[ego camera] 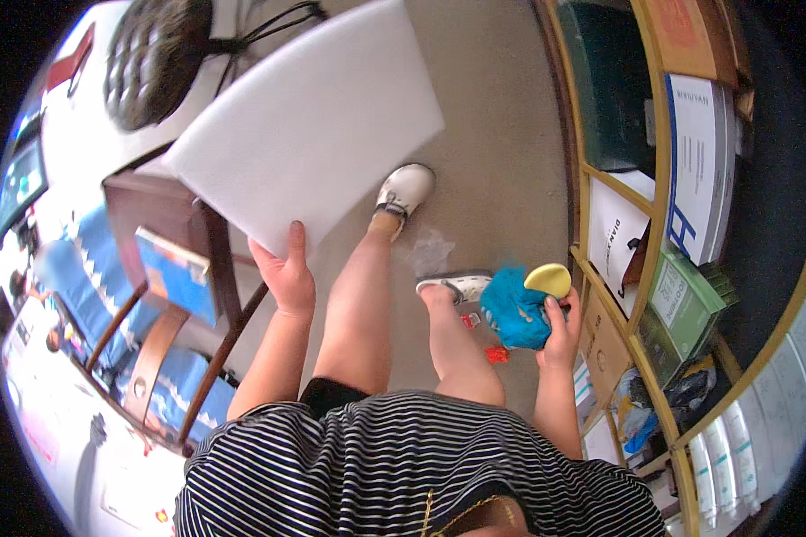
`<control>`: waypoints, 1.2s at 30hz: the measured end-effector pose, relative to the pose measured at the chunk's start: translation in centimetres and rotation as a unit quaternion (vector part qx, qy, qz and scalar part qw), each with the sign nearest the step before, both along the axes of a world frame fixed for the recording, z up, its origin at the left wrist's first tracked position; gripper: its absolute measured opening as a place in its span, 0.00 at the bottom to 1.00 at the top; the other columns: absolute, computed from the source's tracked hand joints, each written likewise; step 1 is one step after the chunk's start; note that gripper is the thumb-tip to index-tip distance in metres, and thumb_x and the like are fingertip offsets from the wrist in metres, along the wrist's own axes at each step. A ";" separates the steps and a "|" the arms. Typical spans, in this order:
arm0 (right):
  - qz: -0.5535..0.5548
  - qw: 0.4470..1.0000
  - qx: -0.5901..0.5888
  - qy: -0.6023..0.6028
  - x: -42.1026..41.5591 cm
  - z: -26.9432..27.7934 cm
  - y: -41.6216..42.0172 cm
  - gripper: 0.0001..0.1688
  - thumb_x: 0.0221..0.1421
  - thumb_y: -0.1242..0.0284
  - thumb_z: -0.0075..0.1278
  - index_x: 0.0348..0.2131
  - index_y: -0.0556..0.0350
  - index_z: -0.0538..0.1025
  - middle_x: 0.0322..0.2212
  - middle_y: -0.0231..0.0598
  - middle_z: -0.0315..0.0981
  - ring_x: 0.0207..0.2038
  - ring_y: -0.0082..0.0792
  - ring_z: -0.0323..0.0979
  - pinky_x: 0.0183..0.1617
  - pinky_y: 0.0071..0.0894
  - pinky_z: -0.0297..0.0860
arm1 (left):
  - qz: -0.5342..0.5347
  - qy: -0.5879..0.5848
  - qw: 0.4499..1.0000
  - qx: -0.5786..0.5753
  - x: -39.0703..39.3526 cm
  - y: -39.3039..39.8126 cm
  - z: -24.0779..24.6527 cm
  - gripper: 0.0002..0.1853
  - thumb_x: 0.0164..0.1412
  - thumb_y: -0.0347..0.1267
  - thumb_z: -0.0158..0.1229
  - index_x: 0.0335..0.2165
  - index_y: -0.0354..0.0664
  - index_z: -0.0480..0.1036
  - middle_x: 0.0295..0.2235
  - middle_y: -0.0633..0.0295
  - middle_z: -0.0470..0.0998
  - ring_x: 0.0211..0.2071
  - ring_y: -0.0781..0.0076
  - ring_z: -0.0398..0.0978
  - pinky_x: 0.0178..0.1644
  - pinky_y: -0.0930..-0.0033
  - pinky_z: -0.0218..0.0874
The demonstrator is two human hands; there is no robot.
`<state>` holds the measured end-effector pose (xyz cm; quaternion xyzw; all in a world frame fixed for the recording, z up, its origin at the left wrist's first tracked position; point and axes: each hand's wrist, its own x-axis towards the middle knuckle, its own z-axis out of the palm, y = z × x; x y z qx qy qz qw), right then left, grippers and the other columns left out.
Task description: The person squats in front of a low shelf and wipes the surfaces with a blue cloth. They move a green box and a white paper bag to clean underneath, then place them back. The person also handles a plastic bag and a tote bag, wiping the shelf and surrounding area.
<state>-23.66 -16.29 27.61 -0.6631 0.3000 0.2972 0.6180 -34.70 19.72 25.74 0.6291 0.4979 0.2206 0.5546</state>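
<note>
In my left hand (283, 272), thumb on top, is the near corner of a large white sheet (309, 127), maybe foam or board, that stretches up and away over the floor. My right hand (561, 325) grips a fluffy blue thing (514, 309), perhaps a cloth or plush item, with a yellow oval piece (548, 280) at its top. Below it, on the floor, lie a red wrapper (497, 354) and another small red and white one (471, 320). A crumpled clear plastic piece (433, 250) lies between my white clogs (406, 188).
Wooden shelving (635, 295) on the right holds cartons, a green box (685, 305) and bags. A wooden chair (154, 362) and a dark cabinet (148, 208) with a blue book (178, 275) stand left. A black woven seat (158, 64) is at the upper left.
</note>
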 end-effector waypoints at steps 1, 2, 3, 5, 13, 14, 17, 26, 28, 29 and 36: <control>-0.009 1.000 0.000 0.007 -0.9 0.7 -0.2 0.23 0.56 0.73 0.50 0.51 0.57 0.66 0.39 0.34 0.65 0.44 0.29 0.66 0.51 0.29 0.63 | 0.018 -0.027 0.999 0.034 -0.1 0.6 2.6 0.25 0.58 0.34 0.60 0.48 0.34 0.59 0.43 0.57 0.68 0.44 0.70 0.65 0.50 0.68 0.57; -0.015 1.000 0.002 0.016 -1.7 1.6 -0.2 0.22 0.56 0.73 0.49 0.51 0.57 0.67 0.40 0.34 0.65 0.45 0.29 0.66 0.51 0.29 0.63 | 0.006 0.024 0.997 0.068 -1.6 1.4 4.2 0.25 0.58 0.33 0.59 0.49 0.34 0.59 0.44 0.56 0.67 0.44 0.70 0.65 0.51 0.68 0.57; 0.015 0.999 -0.030 0.025 -1.8 3.3 1.1 0.20 0.57 0.74 0.49 0.50 0.57 0.68 0.40 0.35 0.66 0.45 0.29 0.66 0.51 0.28 0.64 | -0.001 0.064 0.994 0.087 -3.3 2.3 6.0 0.26 0.59 0.32 0.59 0.50 0.34 0.58 0.45 0.55 0.67 0.45 0.70 0.65 0.51 0.68 0.56; 0.044 0.999 -0.015 0.016 -2.4 4.2 2.0 0.21 0.56 0.74 0.52 0.49 0.58 0.69 0.39 0.34 0.66 0.44 0.27 0.65 0.50 0.26 0.62 | 0.032 0.027 0.996 0.080 -4.8 3.2 9.2 0.27 0.58 0.32 0.59 0.51 0.34 0.58 0.46 0.55 0.67 0.46 0.70 0.64 0.52 0.68 0.55; 0.175 0.975 0.108 0.078 -1.6 8.3 13.9 0.21 0.58 0.72 0.51 0.50 0.59 0.68 0.40 0.32 0.67 0.44 0.25 0.65 0.50 0.25 0.62 | 0.445 -0.066 0.892 -0.030 -17.7 7.7 13.9 0.27 0.62 0.43 0.53 0.53 0.43 0.55 0.50 0.57 0.65 0.47 0.63 0.67 0.41 0.59 0.67; 0.198 0.969 0.126 0.073 -2.0 8.4 15.8 0.21 0.58 0.72 0.51 0.50 0.59 0.67 0.40 0.33 0.67 0.44 0.25 0.66 0.50 0.26 0.62 | 0.489 -0.077 0.868 -0.042 -19.5 8.6 12.8 0.27 0.62 0.43 0.53 0.53 0.43 0.56 0.50 0.58 0.65 0.47 0.64 0.68 0.41 0.60 0.68; 0.261 0.948 0.162 0.086 -3.6 8.3 21.4 0.23 0.57 0.71 0.51 0.50 0.59 0.67 0.40 0.34 0.68 0.45 0.26 0.66 0.51 0.26 0.63 | 0.567 -0.149 0.799 -0.137 -23.5 10.2 7.8 0.25 0.64 0.44 0.49 0.53 0.41 0.57 0.50 0.58 0.65 0.47 0.63 0.68 0.41 0.60 0.69; 0.542 0.802 0.252 0.007 -14.5 5.1 46.7 0.29 0.53 0.65 0.55 0.50 0.63 0.66 0.47 0.46 0.69 0.50 0.35 0.66 0.54 0.33 0.63 | 0.510 0.022 0.759 -0.404 -23.5 6.2 3.2 0.36 0.64 0.50 0.44 0.60 0.38 0.48 0.56 0.47 0.60 0.55 0.58 0.63 0.59 0.54 0.52; 0.590 0.778 0.211 -0.040 -17.3 3.7 50.9 0.33 0.49 0.62 0.57 0.50 0.63 0.66 0.47 0.50 0.68 0.51 0.41 0.67 0.55 0.35 0.63 | 0.444 -0.008 0.768 -0.461 -23.8 5.5 3.2 0.36 0.65 0.51 0.41 0.60 0.38 0.48 0.56 0.48 0.60 0.55 0.58 0.63 0.57 0.58 0.54; 0.609 0.773 0.157 -0.084 -18.0 2.1 51.7 0.36 0.48 0.59 0.58 0.50 0.63 0.66 0.47 0.53 0.68 0.51 0.45 0.67 0.55 0.36 0.64 | 0.436 -0.015 0.762 -0.479 -22.8 5.5 3.6 0.36 0.65 0.52 0.40 0.60 0.38 0.48 0.57 0.49 0.60 0.55 0.58 0.62 0.56 0.58 0.54; 0.639 0.742 0.153 0.131 -15.8 5.1 47.9 0.27 0.52 0.61 0.55 0.46 0.61 0.71 0.39 0.44 0.75 0.40 0.31 0.72 0.47 0.29 0.67 | 0.368 -0.053 0.795 -0.480 -19.2 10.9 13.0 0.39 0.61 0.62 0.32 0.60 0.47 0.50 0.58 0.51 0.57 0.58 0.54 0.58 0.57 0.55 0.54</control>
